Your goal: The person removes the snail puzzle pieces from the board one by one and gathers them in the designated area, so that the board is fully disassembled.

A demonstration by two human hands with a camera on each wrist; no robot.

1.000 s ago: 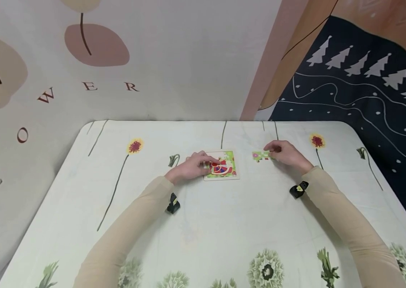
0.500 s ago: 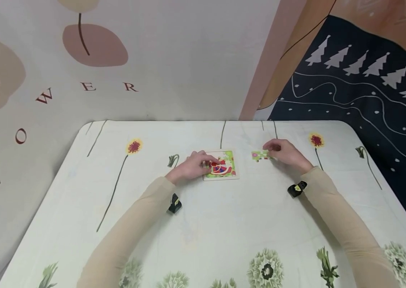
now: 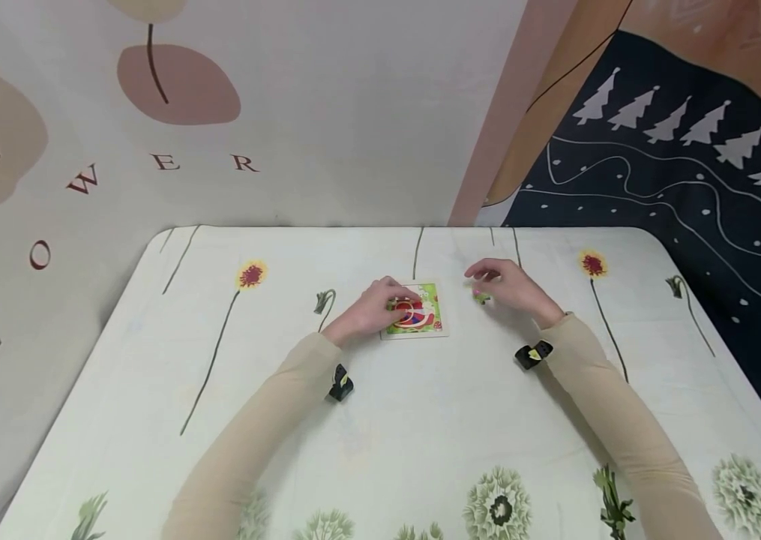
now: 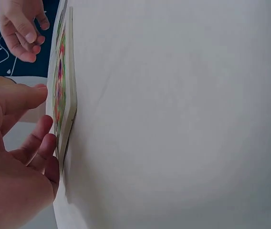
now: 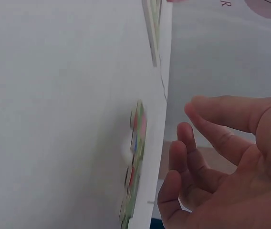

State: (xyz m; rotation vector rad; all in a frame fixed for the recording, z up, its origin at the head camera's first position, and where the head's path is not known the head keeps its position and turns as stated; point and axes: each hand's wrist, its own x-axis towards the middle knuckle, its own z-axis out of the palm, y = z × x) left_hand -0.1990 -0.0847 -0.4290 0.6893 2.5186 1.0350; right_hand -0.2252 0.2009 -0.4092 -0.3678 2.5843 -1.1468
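Note:
A square jigsaw puzzle board [image 3: 429,309] with a colourful picture lies flat near the table's far side. My left hand [image 3: 373,307] is over its left part, fingers loosely bent and covering some of the picture. In the left wrist view the fingers come close to or touch the face of the board [image 4: 60,90]; nothing is gripped. To the right, my right hand [image 3: 513,288] hovers over green jigsaw pieces [image 3: 480,297], mostly hidden beneath it. The right wrist view shows these joined-looking pieces [image 5: 134,157] on the table, apart from the relaxed fingers.
A white tablecloth [image 3: 414,420] printed with flowers and stems covers the table. Behind stands a pale wall [image 3: 340,150] with printed letters, and at the right hangs a dark cloth [image 3: 677,180] with tree shapes. Each wrist carries a small black camera [image 3: 532,355].
My right hand has come off the green pieces and shifted left over them, covering more of them. My left hand has slid slightly right and farther onto the board.

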